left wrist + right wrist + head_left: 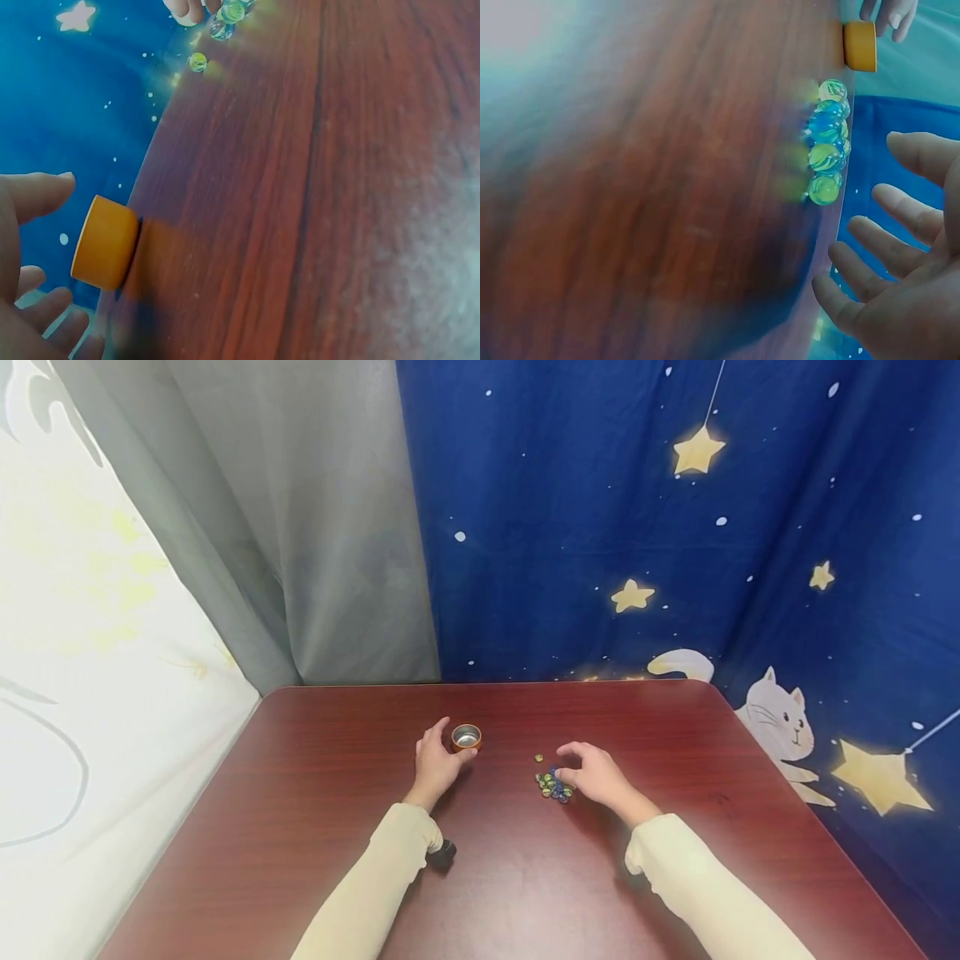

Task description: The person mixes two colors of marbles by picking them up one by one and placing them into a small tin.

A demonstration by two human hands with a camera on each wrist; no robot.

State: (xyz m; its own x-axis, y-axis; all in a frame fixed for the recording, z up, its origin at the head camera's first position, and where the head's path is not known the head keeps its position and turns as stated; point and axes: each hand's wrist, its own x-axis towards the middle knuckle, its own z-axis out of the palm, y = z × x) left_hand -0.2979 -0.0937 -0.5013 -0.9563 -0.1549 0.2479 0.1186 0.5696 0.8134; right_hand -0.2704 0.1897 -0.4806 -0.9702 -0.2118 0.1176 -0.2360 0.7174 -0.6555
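Beside a small round orange cup (467, 727) with a silvery inside, my left hand (437, 768) holds its thumb and fingers spread. In the left wrist view a gap shows between the thumb and the upright cup (109, 244). A cluster of green and blue glass marbles (547, 792) lies on the table right of the cup. My right hand (600, 777) hovers at the cluster's right edge, and its fingers look loosely spread in the right wrist view, apart from the marbles (825, 157). One yellow-green marble (538, 758) sits alone behind the others.
Everything stands on a reddish-brown wooden table (337, 860) with rounded far corners. Behind it hang a grey curtain (352, 527) and a blue curtain (562, 527) with stars and a cat. A black object (442, 855) shows at the left wrist.
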